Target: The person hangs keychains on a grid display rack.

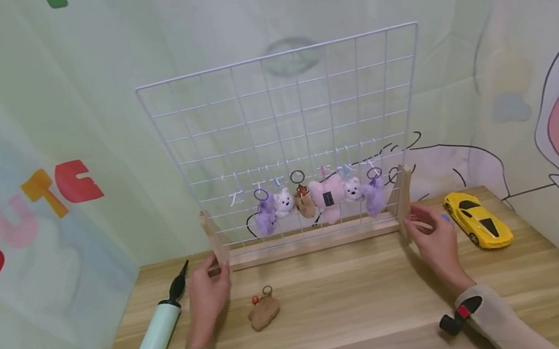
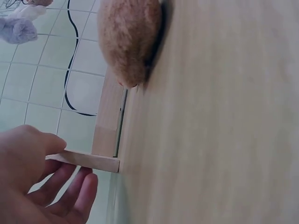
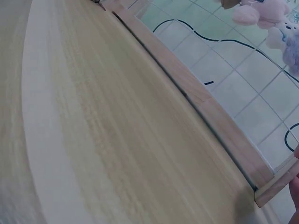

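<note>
A white wire grid rack (image 1: pixel 230 67) stands upright in a wooden base (image 1: pixel 311 245). Plush keychains hang in a row on its lower hooks: purple (image 1: pixel 266 218), white (image 1: pixel 284 202), brown (image 1: pixel 305 204), pink (image 1: pixel 327 193) and others. My left hand (image 1: pixel 208 286) pinches the left wooden post (image 1: pixel 213 236) between thumb and fingers, plain in the left wrist view. At the other end, my right hand (image 1: pixel 434 239) holds the right post (image 1: pixel 405 198); only its fingertips show in the right wrist view. A brown plush keychain (image 1: pixel 265 312) lies on the table near my left hand.
On the left lies a mint-green hand pump (image 1: pixel 152 348) with a black nozzle. A yellow toy car (image 1: pixel 479 221) sits right of my right hand, with a small blue thing (image 1: pixel 445 217) partly hidden beside it. Behind the wooden table (image 1: pixel 343 320) hangs a printed curtain (image 1: pixel 120 221).
</note>
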The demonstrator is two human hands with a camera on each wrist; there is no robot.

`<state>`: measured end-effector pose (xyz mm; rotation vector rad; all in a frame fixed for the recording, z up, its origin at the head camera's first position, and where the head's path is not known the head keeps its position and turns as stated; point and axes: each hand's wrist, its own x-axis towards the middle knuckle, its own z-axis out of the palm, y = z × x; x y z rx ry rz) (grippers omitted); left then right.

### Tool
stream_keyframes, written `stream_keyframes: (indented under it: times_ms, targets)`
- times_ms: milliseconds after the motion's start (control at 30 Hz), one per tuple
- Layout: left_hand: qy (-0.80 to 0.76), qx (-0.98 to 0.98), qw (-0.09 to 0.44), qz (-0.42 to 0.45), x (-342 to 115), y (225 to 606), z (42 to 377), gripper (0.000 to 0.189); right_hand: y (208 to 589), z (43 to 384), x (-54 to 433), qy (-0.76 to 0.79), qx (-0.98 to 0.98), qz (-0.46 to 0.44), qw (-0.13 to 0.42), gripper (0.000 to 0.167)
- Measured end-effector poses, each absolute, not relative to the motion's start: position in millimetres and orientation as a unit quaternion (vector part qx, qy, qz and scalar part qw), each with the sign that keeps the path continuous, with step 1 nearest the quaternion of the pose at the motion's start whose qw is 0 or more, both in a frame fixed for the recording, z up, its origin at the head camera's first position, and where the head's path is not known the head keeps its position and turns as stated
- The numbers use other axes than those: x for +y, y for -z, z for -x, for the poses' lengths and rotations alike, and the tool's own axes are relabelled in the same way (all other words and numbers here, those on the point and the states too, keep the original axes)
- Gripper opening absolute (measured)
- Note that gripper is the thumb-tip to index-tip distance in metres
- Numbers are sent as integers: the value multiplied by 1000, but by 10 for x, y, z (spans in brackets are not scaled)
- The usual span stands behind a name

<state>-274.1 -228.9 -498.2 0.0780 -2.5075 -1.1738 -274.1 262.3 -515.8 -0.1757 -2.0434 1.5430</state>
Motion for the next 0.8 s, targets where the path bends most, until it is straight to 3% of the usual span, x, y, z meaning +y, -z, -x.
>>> stream_keyframes:
  times_ms: [200, 300, 567, 800]
  targets:
    - [414, -868, 267, -64, -2238, 4976, 2696, 37, 5179, 2762, 2635, -572, -773, 66, 265, 31]
    - [405, -871, 273, -50, -2187, 4980, 2640, 28, 5202, 2775, 2631, -568, -779, 62, 260, 29]
    - [391, -912, 68, 103, -2107, 5039, 2544, 10, 5227, 2786, 2629, -565, -780, 58, 263, 29]
    - [385, -896, -18, 222, -2190, 4960, 2551, 12, 5235, 2789, 2692, -549, -793, 74, 255, 32]
